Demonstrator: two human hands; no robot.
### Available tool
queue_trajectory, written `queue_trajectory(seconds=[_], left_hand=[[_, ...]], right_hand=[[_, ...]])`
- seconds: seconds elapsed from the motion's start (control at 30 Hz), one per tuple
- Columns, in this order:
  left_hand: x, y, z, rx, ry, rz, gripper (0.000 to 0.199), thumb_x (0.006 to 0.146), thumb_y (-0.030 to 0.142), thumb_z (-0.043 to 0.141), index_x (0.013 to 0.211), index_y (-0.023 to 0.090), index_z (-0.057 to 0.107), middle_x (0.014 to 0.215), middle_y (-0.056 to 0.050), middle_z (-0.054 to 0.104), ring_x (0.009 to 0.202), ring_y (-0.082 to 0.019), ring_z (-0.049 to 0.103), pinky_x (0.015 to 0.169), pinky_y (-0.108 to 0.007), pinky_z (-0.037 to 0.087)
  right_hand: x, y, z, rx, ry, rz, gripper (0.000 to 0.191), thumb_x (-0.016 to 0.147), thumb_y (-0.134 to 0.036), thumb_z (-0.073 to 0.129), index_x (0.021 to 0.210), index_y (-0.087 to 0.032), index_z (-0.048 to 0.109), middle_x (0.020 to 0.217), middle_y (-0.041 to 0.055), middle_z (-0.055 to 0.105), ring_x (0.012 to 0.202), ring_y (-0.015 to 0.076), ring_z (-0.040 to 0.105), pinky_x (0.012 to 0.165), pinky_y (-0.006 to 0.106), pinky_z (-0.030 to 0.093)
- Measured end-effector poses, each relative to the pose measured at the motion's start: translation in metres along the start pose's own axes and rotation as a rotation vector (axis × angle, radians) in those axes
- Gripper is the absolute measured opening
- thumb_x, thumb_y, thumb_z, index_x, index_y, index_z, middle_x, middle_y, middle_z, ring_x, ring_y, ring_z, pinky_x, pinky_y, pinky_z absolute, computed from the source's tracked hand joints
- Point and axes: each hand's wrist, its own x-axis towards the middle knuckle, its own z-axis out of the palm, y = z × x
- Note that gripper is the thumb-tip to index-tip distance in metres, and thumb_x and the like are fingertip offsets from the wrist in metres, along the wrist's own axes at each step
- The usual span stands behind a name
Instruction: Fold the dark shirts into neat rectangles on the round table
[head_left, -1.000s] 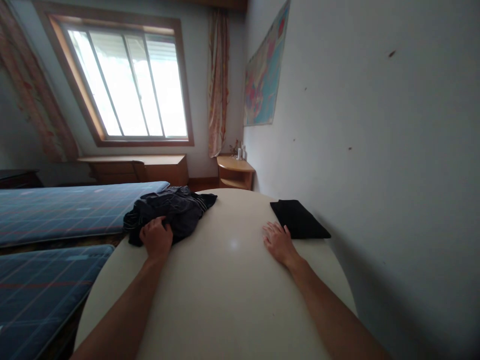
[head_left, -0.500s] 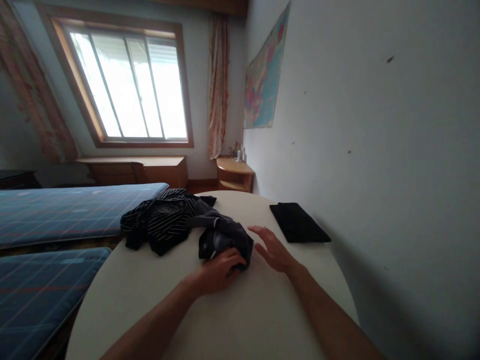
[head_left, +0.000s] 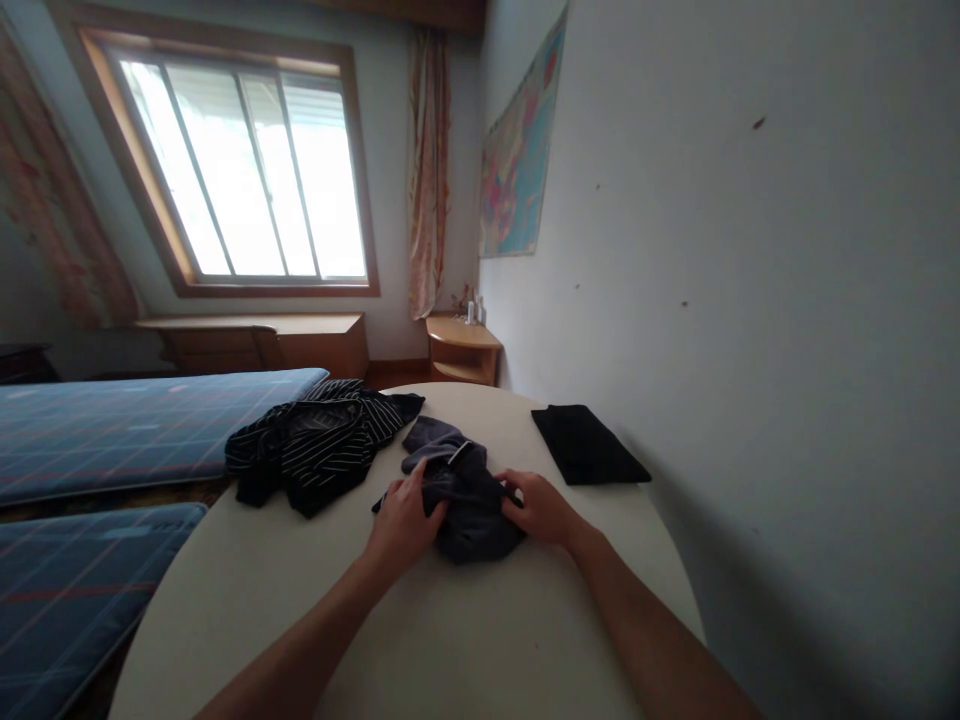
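Since the earliest frame, the dark grey garment (head_left: 476, 530) has left the striped heap at the left and now lies bunched at the centre of the frame, with both hands drawn in to it. Nearest, the pale, rounded tabletop (head_left: 465, 640) spreads across the lower middle, smooth and faintly shiny. On it, the left hand (head_left: 405, 525) rests at the garment's left side, thumb and index finger moderately apart; whether they grip the cloth I cannot tell. At the opposite edge the right hand (head_left: 546, 508) has its fingers bent narrow, pinching the cloth. Just beyond, left of centre, sprawls a black striped garment (head_left: 322, 440), and right of centre a black cloth (head_left: 589, 445) lies flat and neatly folded. Two blue plaid mattresses, one nearer (head_left: 82, 590) and one farther (head_left: 150, 425), fill the lower and middle left. Along the right runs a plain white wall (head_left: 750, 400) dotted with small marks; a colourful map (head_left: 521, 150) hangs on it, upper centre. Farther back stand a wooden corner shelf (head_left: 463, 333) bearing small bottles (head_left: 471, 312) and a long wooden desk (head_left: 315, 323). Bright light fills the window (head_left: 247, 180) at upper left, between a left curtain (head_left: 56, 220) and a right curtain (head_left: 429, 180), both patterned.
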Motion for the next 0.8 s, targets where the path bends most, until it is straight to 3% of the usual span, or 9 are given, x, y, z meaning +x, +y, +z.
queue_trajectory(seconds=[0.07, 0.13, 0.2, 0.3, 0.4, 0.47, 0.6, 0.73, 0.8], left_hand=[[0.002, -0.004, 0.000, 0.005, -0.084, 0.012, 0.043, 0.083, 0.021, 0.060, 0.124, 0.014, 0.061, 0.111, -0.013, 0.066, 0.112, -0.031, 0.055, 0.099, -0.046, 0.046], [0.004, -0.004, -0.004, -0.019, -0.121, 0.118, 0.034, 0.077, 0.011, 0.058, 0.108, 0.016, 0.068, 0.105, -0.011, 0.065, 0.108, -0.029, 0.054, 0.099, -0.044, 0.045], [0.004, 0.000, -0.010, -0.089, -0.145, 0.259, 0.037, 0.070, 0.003, 0.055, 0.100, 0.018, 0.069, 0.100, -0.008, 0.063, 0.108, -0.027, 0.052, 0.100, -0.041, 0.045], [0.000, 0.010, -0.014, -0.203, -0.203, 0.485, 0.045, 0.064, -0.005, 0.050, 0.095, 0.021, 0.070, 0.100, -0.006, 0.060, 0.117, -0.024, 0.046, 0.104, -0.037, 0.043], [-0.007, 0.021, -0.016, -0.259, -0.314, 0.648, 0.049, 0.061, -0.008, 0.048, 0.090, 0.024, 0.071, 0.100, -0.005, 0.059, 0.123, -0.022, 0.042, 0.106, -0.033, 0.041], [-0.011, 0.027, -0.018, -0.275, -0.372, 0.702, 0.045, 0.061, -0.007, 0.051, 0.088, 0.024, 0.072, 0.097, -0.004, 0.060, 0.119, -0.021, 0.045, 0.103, -0.030, 0.043], [-0.011, 0.034, -0.027, -0.227, -0.345, 0.618, 0.014, 0.077, 0.010, 0.060, 0.079, 0.021, 0.069, 0.087, -0.004, 0.061, 0.101, -0.021, 0.054, 0.091, -0.030, 0.046], [-0.004, 0.028, -0.031, -0.019, -0.225, 0.301, 0.042, 0.098, 0.033, 0.044, 0.060, 0.020, 0.057, 0.074, -0.004, 0.060, 0.082, -0.020, 0.057, 0.079, -0.032, 0.046], [-0.002, 0.022, -0.029, 0.073, -0.155, 0.176, 0.032, 0.095, 0.036, 0.049, 0.070, 0.021, 0.061, 0.083, -0.005, 0.063, 0.085, -0.021, 0.060, 0.078, -0.033, 0.047]], right_hand=[[-0.002, -0.001, -0.004, 0.003, -0.019, 0.032, 0.033, 0.080, -0.019, 0.056, 0.112, -0.022, 0.063, 0.072, -0.0026, 0.067, 0.056, 0.0133, 0.055, 0.063, 0.026, 0.043], [-0.004, 0.000, -0.007, 0.010, 0.025, 0.049, 0.028, 0.084, -0.023, 0.054, 0.112, -0.022, 0.061, 0.069, -0.0037, 0.065, 0.056, 0.0135, 0.056, 0.063, 0.027, 0.044], [-0.005, 0.003, -0.008, 0.031, 0.136, 0.014, 0.029, 0.090, -0.032, 0.053, 0.117, -0.021, 0.058, 0.082, 0.0007, 0.068, 0.071, 0.0167, 0.062, 0.074, 0.031, 0.048], [-0.006, 0.004, -0.009, 0.066, 0.234, -0.146, 0.048, 0.094, -0.041, 0.051, 0.138, -0.022, 0.046, 0.127, 0.0108, 0.062, 0.114, 0.0230, 0.059, 0.101, 0.040, 0.044], [-0.005, -0.002, -0.007, 0.061, 0.178, -0.272, 0.061, 0.091, -0.041, 0.057, 0.147, -0.023, 0.038, 0.149, 0.0114, 0.046, 0.137, 0.0257, 0.041, 0.114, 0.045, 0.033], [-0.004, -0.005, -0.006, 0.059, 0.113, -0.298, 0.053, 0.088, -0.034, 0.062, 0.139, -0.023, 0.050, 0.146, 0.0090, 0.050, 0.140, 0.0261, 0.038, 0.115, 0.046, 0.032], [-0.002, 0.000, -0.007, 0.088, 0.065, -0.237, 0.043, 0.076, -0.015, 0.059, 0.118, -0.022, 0.065, 0.131, 0.0074, 0.063, 0.137, 0.0271, 0.042, 0.113, 0.047, 0.035], [-0.004, 0.013, -0.016, 0.157, 0.120, -0.148, 0.043, 0.072, -0.015, 0.054, 0.113, -0.017, 0.067, 0.128, 0.0125, 0.064, 0.123, 0.0294, 0.055, 0.109, 0.048, 0.038], [-0.006, 0.016, -0.019, 0.159, 0.115, -0.102, 0.037, 0.073, -0.016, 0.052, 0.107, -0.017, 0.067, 0.117, 0.0118, 0.069, 0.114, 0.0289, 0.060, 0.105, 0.047, 0.042]])
